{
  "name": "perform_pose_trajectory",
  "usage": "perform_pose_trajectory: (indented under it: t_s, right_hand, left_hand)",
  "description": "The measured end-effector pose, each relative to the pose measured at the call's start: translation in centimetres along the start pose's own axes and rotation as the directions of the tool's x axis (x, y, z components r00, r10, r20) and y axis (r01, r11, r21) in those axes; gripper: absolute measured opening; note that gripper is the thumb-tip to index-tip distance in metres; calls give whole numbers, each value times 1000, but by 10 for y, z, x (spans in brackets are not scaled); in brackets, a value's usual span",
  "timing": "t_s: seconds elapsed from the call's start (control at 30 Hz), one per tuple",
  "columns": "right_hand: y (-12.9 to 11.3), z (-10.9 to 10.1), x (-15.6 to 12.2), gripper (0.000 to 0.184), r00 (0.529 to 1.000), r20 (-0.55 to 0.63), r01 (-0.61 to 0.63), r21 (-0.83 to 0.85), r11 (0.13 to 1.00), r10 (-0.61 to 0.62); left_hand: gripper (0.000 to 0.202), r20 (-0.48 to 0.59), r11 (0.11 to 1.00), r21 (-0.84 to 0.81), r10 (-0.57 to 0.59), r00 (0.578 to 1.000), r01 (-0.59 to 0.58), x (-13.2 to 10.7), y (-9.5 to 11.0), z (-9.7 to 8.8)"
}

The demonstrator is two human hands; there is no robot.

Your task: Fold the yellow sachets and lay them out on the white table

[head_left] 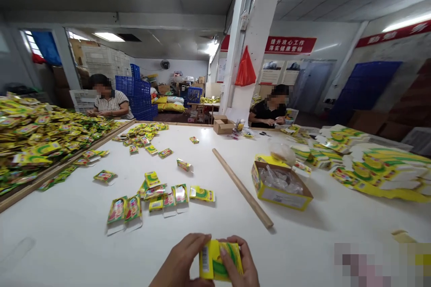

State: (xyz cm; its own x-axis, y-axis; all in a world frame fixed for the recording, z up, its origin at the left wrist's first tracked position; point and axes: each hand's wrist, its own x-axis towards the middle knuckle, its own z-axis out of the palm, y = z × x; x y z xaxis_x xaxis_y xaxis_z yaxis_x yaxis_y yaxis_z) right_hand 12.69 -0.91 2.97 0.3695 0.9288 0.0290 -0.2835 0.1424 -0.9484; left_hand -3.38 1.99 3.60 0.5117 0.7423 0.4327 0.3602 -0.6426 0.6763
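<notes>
Both my hands meet at the bottom centre of the view over a white table [67,242]. My left hand [182,262] and my right hand [240,264] are each closed on the same small yellow and green carton [215,260], the left at its barcode side, the right over its front. Just beyond lie several loose yellow and green sachets [158,197]. An open yellow box [281,186] holding clear plastic pieces stands to the right, past a long wooden stick [242,188].
A deep heap of sachets [30,139] fills the left side behind a wooden rail. Stacks of flat yellow carton blanks [370,166] lie at the right. Two other people sit working at the far edge, one left [107,101], one right [271,112]. Blue crates stand behind.
</notes>
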Motion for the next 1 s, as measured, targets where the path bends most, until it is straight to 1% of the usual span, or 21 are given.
perform_pose_trajectory:
  t_s: [0.07,0.13,0.27,0.4,0.5,0.57,0.67,0.77,0.9,1.0]
  right_hand:
    - [-7,-2,0,48,998,57,15,-59,998,-12]
    - [-14,-4,0,49,995,104,13,-94,995,-3]
    - [-21,-7,-1,57,992,117,-37,-129,991,52]
    - [-23,-5,4,57,991,111,-53,-155,986,71]
    - [-24,0,10,58,991,111,-50,-191,980,72]
    - [-24,3,12,58,993,87,-58,-219,974,79]
    - [-22,8,13,59,995,40,-81,-248,965,94]
    - [-19,11,16,60,994,26,-91,-269,959,102]
    - [-15,9,18,57,994,30,-93,-240,966,103]
    - [-14,6,18,54,994,49,-85,-203,975,97]
  left_hand:
    - [80,-28,999,15,-50,998,50,0,11,-6]
    - [76,-43,995,21,-92,995,93,0,19,-10]
    - [73,-31,994,34,-107,994,108,2,25,-10]
    - [73,-21,995,36,-89,996,90,11,25,-7]
    - [69,-23,998,52,-40,999,41,19,24,-7]
    - [68,-23,997,71,-18,1000,19,22,22,-7]
    - [68,-13,997,78,-20,1000,21,23,19,-4]
    - [68,-18,997,68,-36,999,37,21,16,-2]
    - [70,-39,998,49,-45,998,47,22,11,0]
    - [71,-34,999,29,-29,999,30,22,7,1]
